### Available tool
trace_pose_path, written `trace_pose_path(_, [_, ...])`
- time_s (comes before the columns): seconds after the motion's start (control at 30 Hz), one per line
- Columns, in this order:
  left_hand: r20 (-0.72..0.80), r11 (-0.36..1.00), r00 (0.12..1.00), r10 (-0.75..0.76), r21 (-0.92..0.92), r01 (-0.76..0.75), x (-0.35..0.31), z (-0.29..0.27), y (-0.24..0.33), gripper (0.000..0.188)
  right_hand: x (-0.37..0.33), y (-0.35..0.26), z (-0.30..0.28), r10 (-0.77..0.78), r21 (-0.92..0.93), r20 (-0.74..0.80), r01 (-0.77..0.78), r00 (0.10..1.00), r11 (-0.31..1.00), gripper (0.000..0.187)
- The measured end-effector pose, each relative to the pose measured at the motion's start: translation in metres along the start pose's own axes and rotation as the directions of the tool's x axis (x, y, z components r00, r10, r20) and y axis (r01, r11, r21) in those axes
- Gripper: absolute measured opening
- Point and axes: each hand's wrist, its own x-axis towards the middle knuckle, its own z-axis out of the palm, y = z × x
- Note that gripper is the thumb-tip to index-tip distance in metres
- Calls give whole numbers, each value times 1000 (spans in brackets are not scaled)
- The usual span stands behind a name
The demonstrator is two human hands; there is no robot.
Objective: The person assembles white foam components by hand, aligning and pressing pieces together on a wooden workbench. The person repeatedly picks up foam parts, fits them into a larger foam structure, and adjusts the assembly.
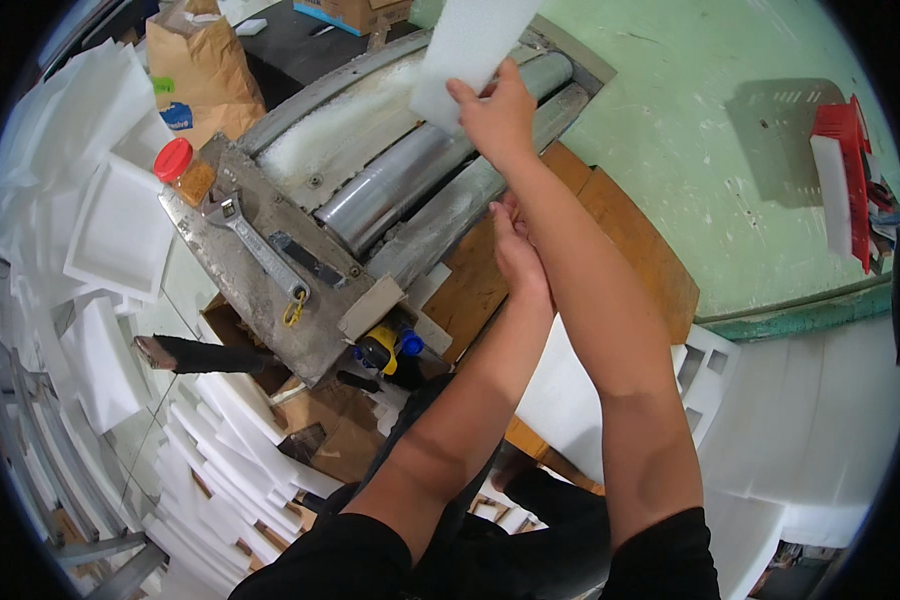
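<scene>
A strip of white foam (476,50) is pinched in my right hand (500,115), with the thumb on its face. The strip slants over a metal roller (400,187) of the machine, and its far end leaves the picture at the top. Below the right forearm my left hand (518,250) is near the front roller (440,235), above a brown wooden board (630,240). The right forearm covers most of its fingers, so its grip is unclear. White powdery crumbs (340,125) lie on the machine bed behind the rollers.
An adjustable wrench (260,245) and a red-lidded jar (185,170) sit on the machine's metal side plate (270,300). A brown paper bag (205,75) stands behind. White foam pieces (220,450) fill the lower left. A red basket (850,180) stands on the green surface (670,120).
</scene>
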Motion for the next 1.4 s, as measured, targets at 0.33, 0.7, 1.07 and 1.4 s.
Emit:
trace_pose_path(0.33, [48, 981, 983, -176, -69, 179, -18, 2, -19, 51, -16, 26, -33, -24, -68, -20, 23, 1000, 997, 47])
trace_pose_path(0.7, [117, 993, 987, -113, -8, 114, -5, -14, -30, 47, -16, 19, -32, 146, 460, 27, -141, 989, 877, 41])
trace_pose_path(1.07, [-23, 998, 999, -32, -49, 31, 2, -9, -4, 45, -16, 9, -1, 106, 663, 86, -136, 991, 736, 38])
trace_pose_path(1.4, [287, -547, 916, -282, 736, -399, -22, -57, -72, 57, -110, 29, -264, 266, 963, 100, -161, 959, 216, 41])
